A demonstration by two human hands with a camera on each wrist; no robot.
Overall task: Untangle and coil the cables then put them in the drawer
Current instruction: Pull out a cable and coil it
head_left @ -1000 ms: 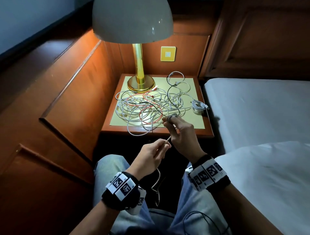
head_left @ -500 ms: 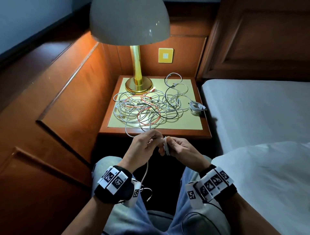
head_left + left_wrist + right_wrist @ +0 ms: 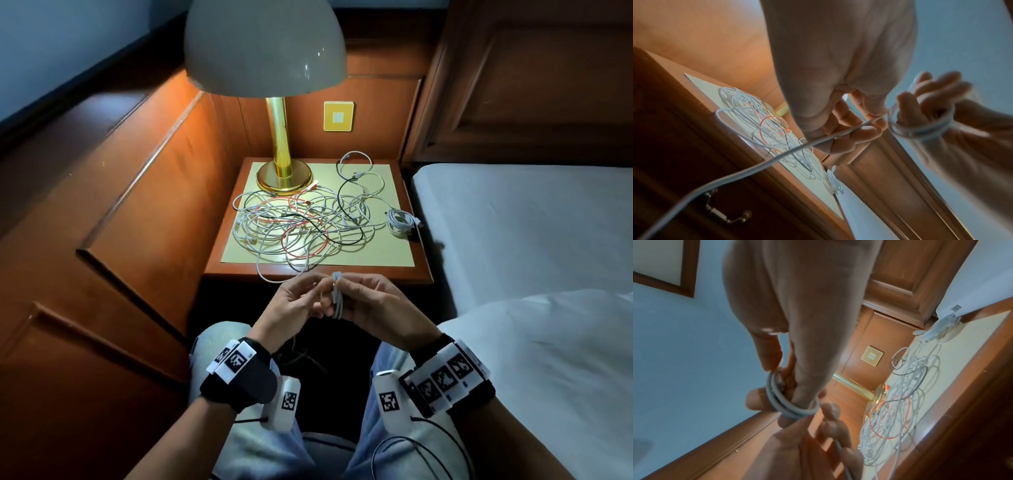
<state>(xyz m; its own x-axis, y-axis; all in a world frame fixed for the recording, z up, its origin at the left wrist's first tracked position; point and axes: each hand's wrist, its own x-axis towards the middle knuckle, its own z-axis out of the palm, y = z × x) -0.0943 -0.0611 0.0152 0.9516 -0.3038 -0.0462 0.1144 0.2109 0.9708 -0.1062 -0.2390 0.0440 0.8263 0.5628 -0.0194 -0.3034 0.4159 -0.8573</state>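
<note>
We hold a small white coil (image 3: 337, 297) looped round our right hand's (image 3: 375, 306) fingers, near us, in front of the desk (image 3: 416, 270). Its free tail (image 3: 748, 172) runs leftward through our left hand's (image 3: 294, 305) pinching grip, so that hand feeds the next wrap. The tangle (image 3: 301, 228) lies farther off on the desk.

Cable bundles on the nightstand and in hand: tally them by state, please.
Bundled white coil lying on the nightstand: 1
White coil held in the right hand: 1
Tangled heap of white, red and black cables: 1
Total: 3
</note>
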